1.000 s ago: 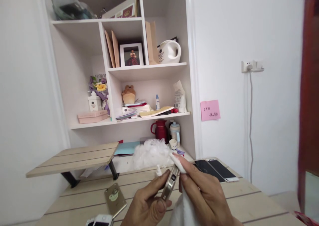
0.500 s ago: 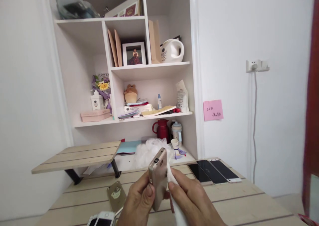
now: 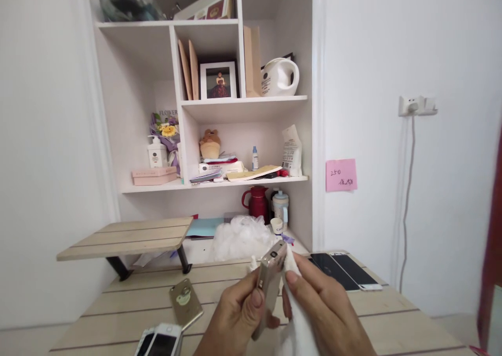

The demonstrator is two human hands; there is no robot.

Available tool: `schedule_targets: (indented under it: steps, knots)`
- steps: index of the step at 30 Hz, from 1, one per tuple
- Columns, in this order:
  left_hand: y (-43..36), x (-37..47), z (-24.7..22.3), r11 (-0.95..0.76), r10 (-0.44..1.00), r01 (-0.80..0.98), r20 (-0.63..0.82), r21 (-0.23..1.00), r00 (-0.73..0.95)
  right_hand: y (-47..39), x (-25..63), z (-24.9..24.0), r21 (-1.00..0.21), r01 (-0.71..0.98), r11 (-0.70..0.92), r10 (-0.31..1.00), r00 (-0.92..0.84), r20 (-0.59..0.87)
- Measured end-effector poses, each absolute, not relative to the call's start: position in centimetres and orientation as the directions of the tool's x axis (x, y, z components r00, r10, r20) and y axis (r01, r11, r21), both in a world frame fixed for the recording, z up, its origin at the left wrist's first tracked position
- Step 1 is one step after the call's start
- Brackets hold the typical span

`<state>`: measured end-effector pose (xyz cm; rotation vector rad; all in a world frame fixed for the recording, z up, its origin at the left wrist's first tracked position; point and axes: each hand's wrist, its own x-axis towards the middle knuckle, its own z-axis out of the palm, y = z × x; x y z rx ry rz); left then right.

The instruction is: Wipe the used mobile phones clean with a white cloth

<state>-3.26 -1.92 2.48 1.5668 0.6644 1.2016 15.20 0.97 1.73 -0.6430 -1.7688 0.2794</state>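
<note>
A gold phone (image 3: 270, 288) is tilted upright over the wooden table, its back turned to the right. My left hand (image 3: 239, 314) holds it by the edges, thumb on the near side. In my right hand (image 3: 327, 303) is a white cloth (image 3: 298, 324), pinched between thumb and fingers, right beside the phone's back. Whether the cloth touches the phone is hard to tell. Left of my hands lies another gold phone (image 3: 185, 302) with a round sticker. Nearer to me, at the bottom edge, are white phones (image 3: 164, 341) overlapping each other.
Dark-screened phones (image 3: 345, 271) lie at the table's back right. A small wooden stand (image 3: 129, 237) is at the back left. Behind the table are clear plastic bags (image 3: 241, 239), a red jug (image 3: 258, 204), a small cup (image 3: 276, 226) and shelves (image 3: 243, 104).
Both hands, with the phone and cloth, have moved right in the view. The phone is turned more edge-on. The scene has shifted slightly, and more of the white phones shows.
</note>
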Motion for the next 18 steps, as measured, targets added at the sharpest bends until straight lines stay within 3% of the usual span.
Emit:
schedule_targets:
  steps: [3, 9, 12, 16, 18]
  knots:
    - [-1.9, -3.2, 2.0, -0.298, 0.883, -0.340, 0.393, 0.892, 0.257, 1.3, 14.4, -0.5, -0.205, 0.417, 0.886, 0.303, -0.184, 0.935]
    - [-1.6, -3.7, 2.3, -0.171, 0.924, -0.698, 0.360, 0.695, 0.132, 0.9, 12.6, -2.5, 0.012, 0.495, 0.869, 0.138, -0.264, 0.955]
    - [-1.6, -3.9, 2.4, -0.133, 0.954, -0.723, 0.286, 0.678, 0.093, 0.5, 12.8, -1.2, -0.041, 0.491, 0.870, 0.233, -0.336, 0.912]
    - [-1.9, -3.9, 2.6, -0.111, 0.973, -0.726, 0.223, 0.678, 0.060, -0.2, 13.1, 2.0, -0.327, 0.408, 0.852, 0.507, -0.493, 0.707]
    - [-2.1, -4.0, 2.9, -0.076, 0.978, -0.731, 0.194, 0.678, 0.079, -0.4, 13.0, 3.1, -0.411, 0.371, 0.833, 0.554, -0.532, 0.641]
